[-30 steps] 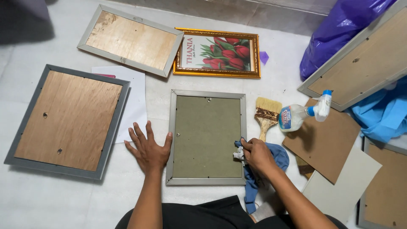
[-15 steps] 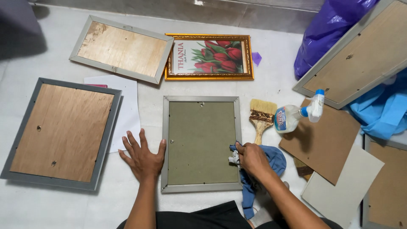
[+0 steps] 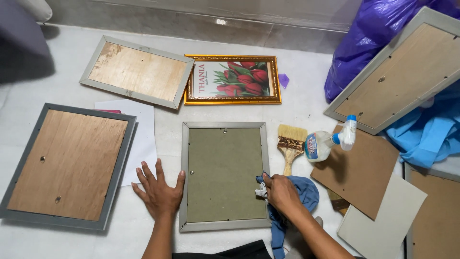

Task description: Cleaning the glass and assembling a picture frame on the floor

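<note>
Left hand [image 3: 160, 192] flat on the floor, fingers spread and holding nothing, thumb touching left edge of the grey frame [image 3: 224, 175] lying face down. Right hand [image 3: 281, 192] fingers clenched on a blue cloth [image 3: 299, 199] at the frame's right edge. Paintbrush [image 3: 290, 144] just beyond those fingers.

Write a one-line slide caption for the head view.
Left hand flat beside a face-down grey frame; right hand presses a blue cloth at its edge.
</note>
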